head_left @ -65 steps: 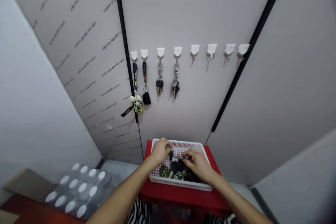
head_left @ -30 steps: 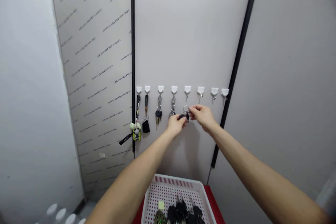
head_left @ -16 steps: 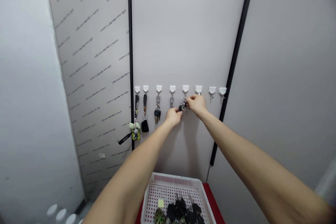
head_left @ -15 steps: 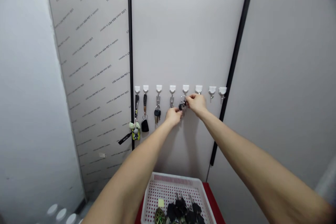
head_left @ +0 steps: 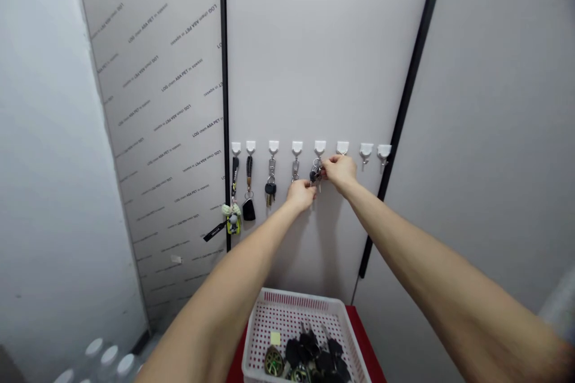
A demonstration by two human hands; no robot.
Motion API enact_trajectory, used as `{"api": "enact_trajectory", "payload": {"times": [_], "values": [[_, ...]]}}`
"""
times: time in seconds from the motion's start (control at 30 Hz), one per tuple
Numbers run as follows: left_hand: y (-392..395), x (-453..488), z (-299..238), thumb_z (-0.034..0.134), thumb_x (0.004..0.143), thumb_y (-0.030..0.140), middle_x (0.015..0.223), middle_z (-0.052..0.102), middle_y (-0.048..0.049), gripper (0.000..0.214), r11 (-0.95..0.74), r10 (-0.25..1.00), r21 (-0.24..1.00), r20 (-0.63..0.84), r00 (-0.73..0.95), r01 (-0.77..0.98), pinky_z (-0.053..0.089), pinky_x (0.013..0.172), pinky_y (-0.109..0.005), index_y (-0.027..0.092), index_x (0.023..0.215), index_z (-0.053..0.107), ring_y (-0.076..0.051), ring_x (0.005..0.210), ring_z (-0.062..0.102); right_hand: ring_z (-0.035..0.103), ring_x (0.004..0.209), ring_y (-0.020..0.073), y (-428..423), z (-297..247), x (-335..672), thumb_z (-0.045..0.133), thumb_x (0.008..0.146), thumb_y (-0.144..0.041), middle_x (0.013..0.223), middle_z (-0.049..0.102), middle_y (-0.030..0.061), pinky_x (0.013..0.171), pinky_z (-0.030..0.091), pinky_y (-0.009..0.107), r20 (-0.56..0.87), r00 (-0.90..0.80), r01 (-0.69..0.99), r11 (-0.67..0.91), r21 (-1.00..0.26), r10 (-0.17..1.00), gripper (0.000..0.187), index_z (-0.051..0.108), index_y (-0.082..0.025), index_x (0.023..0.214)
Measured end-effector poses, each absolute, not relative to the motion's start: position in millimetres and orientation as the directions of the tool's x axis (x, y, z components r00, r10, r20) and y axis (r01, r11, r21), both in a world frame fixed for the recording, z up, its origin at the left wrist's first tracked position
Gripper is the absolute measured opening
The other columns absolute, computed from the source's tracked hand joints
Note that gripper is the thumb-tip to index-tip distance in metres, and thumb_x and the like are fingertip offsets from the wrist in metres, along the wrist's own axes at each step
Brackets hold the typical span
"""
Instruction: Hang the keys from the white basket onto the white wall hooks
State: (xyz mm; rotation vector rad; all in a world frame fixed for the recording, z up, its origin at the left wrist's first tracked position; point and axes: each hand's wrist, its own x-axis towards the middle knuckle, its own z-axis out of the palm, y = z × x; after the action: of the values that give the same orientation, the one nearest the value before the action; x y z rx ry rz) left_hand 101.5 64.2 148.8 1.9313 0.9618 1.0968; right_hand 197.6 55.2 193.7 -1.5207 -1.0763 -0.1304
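Observation:
A bunch of keys (head_left: 315,173) on a metal ring is at a white wall hook (head_left: 320,147), between my two hands. My right hand (head_left: 340,172) pinches the ring from the right, just below the hook. From the lower left, the fingertips of my left hand (head_left: 301,195) are closed on the lower part of the same bunch. Whether the ring sits on the hook cannot be made out. Just left of it a metal clasp (head_left: 295,169) hangs from its own hook, its lower end hidden behind my left hand.
Left along the row hang keys with a clasp (head_left: 270,188), a black key fob (head_left: 248,209) and a strap with charms (head_left: 232,221). Bare hooks (head_left: 366,151) are at the right. Below, a white basket (head_left: 259,317) holds several keys. Bottles (head_left: 109,355) stand lower left.
Both hands stay at the same hook with the keys. The fingers have shifted slightly around the ring, and the whole view has tilted a little.

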Motion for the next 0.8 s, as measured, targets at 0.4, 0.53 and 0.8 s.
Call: {"api": "enact_trajectory", "payload": {"times": [0.4,0.53,0.8], "values": [[31,48,34,0.040,0.064,0.013,0.066,0.056,-0.0040,0.028,-0.333,0.840,0.917,0.181,0.512,0.222,0.038,0.055,-0.018,0.008,0.090,0.050,-0.006,0.054,0.047,0.050,0.055,0.0090,-16,75,185,0.042,0.061,-0.024,0.067,0.058,0.0034,0.054,0.040,0.022,0.466,0.288,0.669,0.173,-0.723,0.836,0.025,0.054,-0.012,0.079],[7,20,-39,0.041,0.064,0.017,0.070,0.056,-0.0047,0.025,-0.350,0.824,0.854,0.084,0.560,0.386,0.038,0.059,-0.021,0.009,0.084,0.053,-0.009,0.061,0.048,0.051,0.060,0.0118,-64,-19,170,0.040,0.062,-0.021,0.066,0.059,0.0030,0.059,0.039,0.025,0.142,-0.003,0.733,0.098,-0.674,0.990,0.020,0.057,-0.014,0.070],[-22,10,-87,0.046,0.057,0.016,0.078,0.056,-0.0033,0.030,-0.505,0.735,0.684,0.022,0.677,0.526,0.036,0.064,-0.022,0.016,0.086,0.053,-0.012,0.068,0.048,0.047,0.080,0.0151,-90,-66,165,0.042,0.060,-0.017,0.083,0.056,0.0046,0.071,0.033,0.026,0.103,-0.099,0.871,0.136,-0.472,0.990,0.027,0.053,-0.019,0.084]]}}
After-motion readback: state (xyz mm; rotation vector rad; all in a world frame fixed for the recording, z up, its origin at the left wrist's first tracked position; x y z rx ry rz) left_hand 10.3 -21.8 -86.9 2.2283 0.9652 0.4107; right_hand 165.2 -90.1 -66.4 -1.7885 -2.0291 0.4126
